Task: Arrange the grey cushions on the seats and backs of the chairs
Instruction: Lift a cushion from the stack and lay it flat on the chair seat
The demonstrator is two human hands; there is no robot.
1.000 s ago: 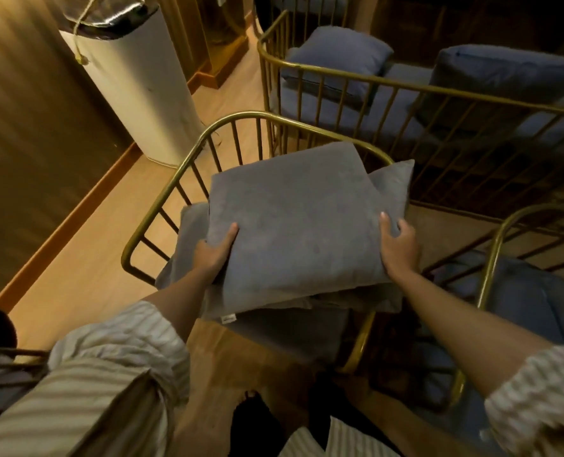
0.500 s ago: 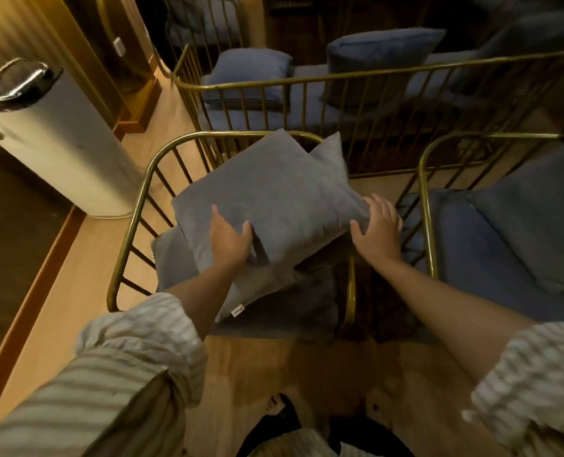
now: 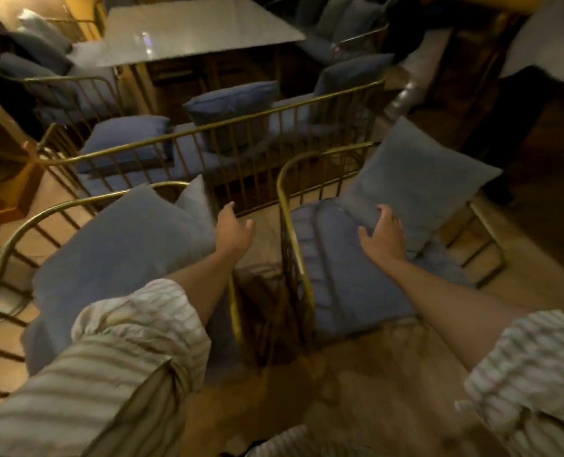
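**A:** Where are the hands?

**B:** Both are out in front, well apart from each other. The left hand [image 3: 234,230] hangs in the gap between two gold-framed chairs, fingers spread and loose, gripping nothing. The right hand [image 3: 383,234] is over the right chair [image 3: 282,206], fingers also spread.

**A:** Is the right hand touching a cushion?

**B:** Its fingertips lie at the lower edge of the back cushion [image 3: 419,179], which leans tilted against that chair's far side. Whether they press it or only meet it, I cannot tell; the picture is blurred. Nothing is clamped in the hand.

**A:** And under that hand?

**B:** The seat cushion [image 3: 346,278], lying flat on the right chair, ribbed along its left edge. The forearm crosses above it.

**A:** What about the left chair?

**B:** The left chair [image 3: 86,201] carries a large grey cushion [image 3: 119,245] lying tilted across the seat, with a second cushion [image 3: 193,201] poking up behind it near the rail. The left hand is just beside the large cushion's right corner, apart from it.

**A:** Anything beyond?

**B:** A long gold-railed bench [image 3: 228,127] with several blue-grey cushions propped on it, then a desk [image 3: 201,28] with a pale top. Striped sleeves are rolled at both elbows, and the floor is wood.
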